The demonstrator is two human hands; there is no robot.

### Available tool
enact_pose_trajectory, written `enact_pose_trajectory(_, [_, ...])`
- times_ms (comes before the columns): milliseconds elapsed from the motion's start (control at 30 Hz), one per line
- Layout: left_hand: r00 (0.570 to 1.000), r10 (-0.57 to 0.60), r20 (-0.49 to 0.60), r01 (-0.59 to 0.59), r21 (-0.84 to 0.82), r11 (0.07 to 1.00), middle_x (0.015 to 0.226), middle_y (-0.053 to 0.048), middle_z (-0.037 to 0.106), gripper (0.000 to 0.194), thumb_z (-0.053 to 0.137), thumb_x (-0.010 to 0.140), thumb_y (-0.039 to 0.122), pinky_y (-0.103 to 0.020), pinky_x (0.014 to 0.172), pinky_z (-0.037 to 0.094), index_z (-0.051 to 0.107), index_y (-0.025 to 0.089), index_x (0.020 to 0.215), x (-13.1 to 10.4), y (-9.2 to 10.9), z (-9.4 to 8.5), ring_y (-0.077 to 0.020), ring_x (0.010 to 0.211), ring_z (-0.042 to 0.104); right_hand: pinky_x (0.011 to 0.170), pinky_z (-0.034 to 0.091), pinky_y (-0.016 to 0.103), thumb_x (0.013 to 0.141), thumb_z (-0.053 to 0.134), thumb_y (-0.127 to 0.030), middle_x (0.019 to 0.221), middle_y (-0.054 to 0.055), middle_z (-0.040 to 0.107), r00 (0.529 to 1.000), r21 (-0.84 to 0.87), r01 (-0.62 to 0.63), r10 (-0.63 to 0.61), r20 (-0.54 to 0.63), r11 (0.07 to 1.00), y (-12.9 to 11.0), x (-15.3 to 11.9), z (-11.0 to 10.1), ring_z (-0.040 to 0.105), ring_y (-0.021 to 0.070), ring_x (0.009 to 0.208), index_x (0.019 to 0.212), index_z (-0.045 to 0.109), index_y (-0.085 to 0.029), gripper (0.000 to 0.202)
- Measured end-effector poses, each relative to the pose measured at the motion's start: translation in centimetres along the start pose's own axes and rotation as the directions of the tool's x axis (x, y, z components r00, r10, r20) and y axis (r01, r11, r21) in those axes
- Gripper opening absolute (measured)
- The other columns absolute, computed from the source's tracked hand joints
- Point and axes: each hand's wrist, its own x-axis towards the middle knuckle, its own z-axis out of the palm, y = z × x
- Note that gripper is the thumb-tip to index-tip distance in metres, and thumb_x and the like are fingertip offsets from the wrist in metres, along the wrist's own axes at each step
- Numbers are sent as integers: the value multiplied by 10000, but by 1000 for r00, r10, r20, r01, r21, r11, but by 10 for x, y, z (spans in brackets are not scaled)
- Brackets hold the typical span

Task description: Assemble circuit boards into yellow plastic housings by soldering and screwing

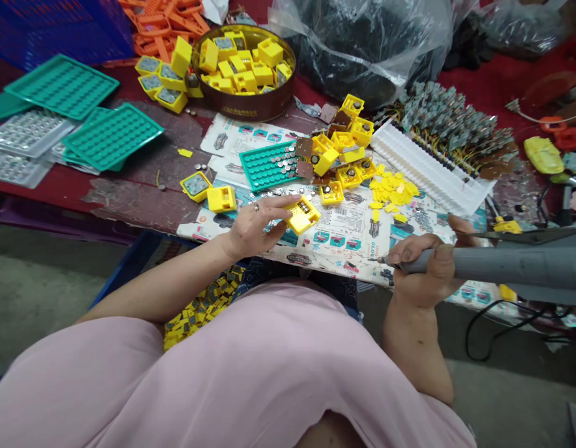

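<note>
My left hand (pixel 256 225) is closed on the left edge of a small yellow plastic case (pixel 307 219), fingers on top and thumb at its near side. The case has an open slot with metal parts inside and rests at or just over the printed cardboard (pixel 337 239). To the right, my right hand (pixel 421 269) wraps round a grey electric screwdriver (pixel 507 261), its thin bit pointing left, apart from the case. Two more yellow cases (pixel 221 199) lie left of my left hand. Behind it is a green tray (pixel 264 167) with button cells on it.
A round tin (pixel 250 107) of yellow cases stands at the back. Small yellow covers (pixel 393 190) lie in a pile beside a white foam rack (pixel 428 165) of wired circuit boards. More green trays (pixel 114 134) are at left. A black cable (pixel 479 358) hangs at right.
</note>
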Motion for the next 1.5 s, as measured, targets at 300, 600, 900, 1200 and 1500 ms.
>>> enact_pose_trajectory(300, [861,-507,-38,473,-306,826,975,-55,765,300,752,691,189,-277,726,535,605,205,952,0,9,6,-177,873,727,305,390,242,818,733,-382,476,-103,509,1000,-45,-4,3,-26,999,-1,0,1,426,109,306,1080,680,-309,277])
enact_pose_trajectory(600, [276,-787,552,689,-684,-238,841,12,713,410,746,621,230,-284,619,572,531,204,968,25,20,13,-177,723,724,333,429,217,848,689,-355,497,-110,536,1000,-23,-24,25,9,999,0,-1,-1,460,97,331,1113,635,-274,283])
enact_pose_trajectory(900, [288,-673,682,667,-647,-370,841,-15,727,362,826,675,309,-270,641,581,606,183,934,30,31,23,-180,764,732,330,410,231,827,718,-380,491,-107,524,999,-51,-29,28,-21,998,-3,-2,-1,448,102,328,1087,657,-290,281])
enact_pose_trajectory(1200, [267,-761,591,757,-617,-213,710,8,697,604,955,485,528,-144,387,342,614,164,827,30,36,22,-126,570,671,334,413,233,831,718,-371,494,-105,534,999,-30,-43,42,-16,999,0,-3,-3,452,109,335,1102,653,-297,289])
enact_pose_trajectory(1500, [225,-693,685,735,-587,-340,700,-1,684,504,925,547,464,-147,365,324,645,167,842,29,31,22,-134,575,654,327,403,235,821,728,-380,485,-103,525,998,-41,-51,50,-31,998,1,-4,-2,441,108,327,1087,666,-302,284])
